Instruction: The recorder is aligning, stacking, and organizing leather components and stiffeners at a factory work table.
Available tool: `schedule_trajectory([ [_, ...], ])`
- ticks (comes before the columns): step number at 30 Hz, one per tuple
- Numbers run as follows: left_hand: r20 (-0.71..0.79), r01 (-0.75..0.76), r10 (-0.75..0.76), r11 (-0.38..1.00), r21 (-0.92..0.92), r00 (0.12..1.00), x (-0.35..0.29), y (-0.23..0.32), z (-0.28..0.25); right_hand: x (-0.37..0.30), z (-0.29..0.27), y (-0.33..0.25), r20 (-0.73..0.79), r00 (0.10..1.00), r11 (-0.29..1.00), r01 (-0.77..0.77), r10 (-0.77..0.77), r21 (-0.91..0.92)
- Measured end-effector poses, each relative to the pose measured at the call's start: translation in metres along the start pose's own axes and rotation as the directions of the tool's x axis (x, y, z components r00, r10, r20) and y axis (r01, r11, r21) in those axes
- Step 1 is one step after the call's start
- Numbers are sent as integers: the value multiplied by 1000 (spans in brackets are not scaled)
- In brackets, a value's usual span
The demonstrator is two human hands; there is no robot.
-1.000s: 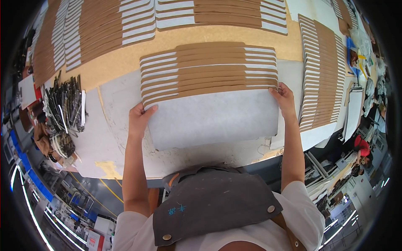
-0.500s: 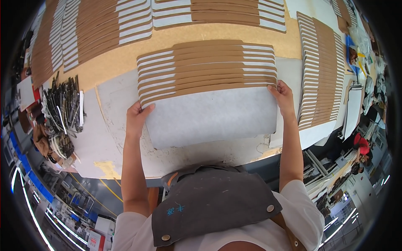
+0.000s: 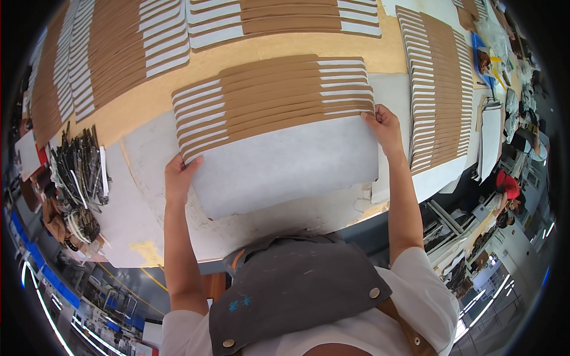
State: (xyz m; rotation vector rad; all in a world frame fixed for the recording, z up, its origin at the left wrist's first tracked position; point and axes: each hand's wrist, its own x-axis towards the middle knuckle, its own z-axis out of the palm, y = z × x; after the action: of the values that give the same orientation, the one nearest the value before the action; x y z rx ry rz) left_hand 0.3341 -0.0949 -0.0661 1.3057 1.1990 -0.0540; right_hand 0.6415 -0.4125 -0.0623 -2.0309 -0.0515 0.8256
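In front of me lies a fanned stack of brown and white sheet panels (image 3: 273, 98), overlapped in steps. Its nearest panel (image 3: 285, 160) shows a broad plain white face. My left hand (image 3: 183, 177) grips the left edge of the stack, thumb on top and fingers partly hidden behind the edge. At the right edge, my right hand (image 3: 383, 127) pinches the panels the same way, its thumb on the upper part of the white face. The stack slants a little, with its right side farther from me.
Similar fanned stacks lie along the far side (image 3: 291, 18), at the far left (image 3: 119, 47) and on the right (image 3: 442, 89). A heap of dark narrow strips (image 3: 77, 169) sits at the table's left. A blue tray (image 3: 482, 59) stands at the far right.
The whole view has shifted and turned slightly, so the stack and table appear farther left and tilted. Both hands keep their hold on the stack's side edges.
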Motion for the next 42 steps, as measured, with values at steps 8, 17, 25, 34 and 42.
schedule_trajectory([
  [8, 11, -41, 41, 999, -17, 999, 2, 0, 2, 8, 4, 1, -79, 993, 987, -100, 90, -126],
  [17, -48, -43, 43, 999, -10, 998, 1, -5, 5, 12, 0, 4, -100, 993, 939, -96, 66, -330],
  [25, -86, -87, 85, 996, -18, 993, -6, -3, 10, 5, 1, 2, -40, 994, 986, -108, 104, -126],
  [34, -97, -89, 85, 995, -41, 992, -2, -4, 10, 8, -2, 11, -51, 997, 982, -62, 54, -176],
  [42, -125, -482, 717, 576, 660, 686, 0, 32, 38, -9, 35, -28, -189, 849, 704, 262, -493, -660],
])
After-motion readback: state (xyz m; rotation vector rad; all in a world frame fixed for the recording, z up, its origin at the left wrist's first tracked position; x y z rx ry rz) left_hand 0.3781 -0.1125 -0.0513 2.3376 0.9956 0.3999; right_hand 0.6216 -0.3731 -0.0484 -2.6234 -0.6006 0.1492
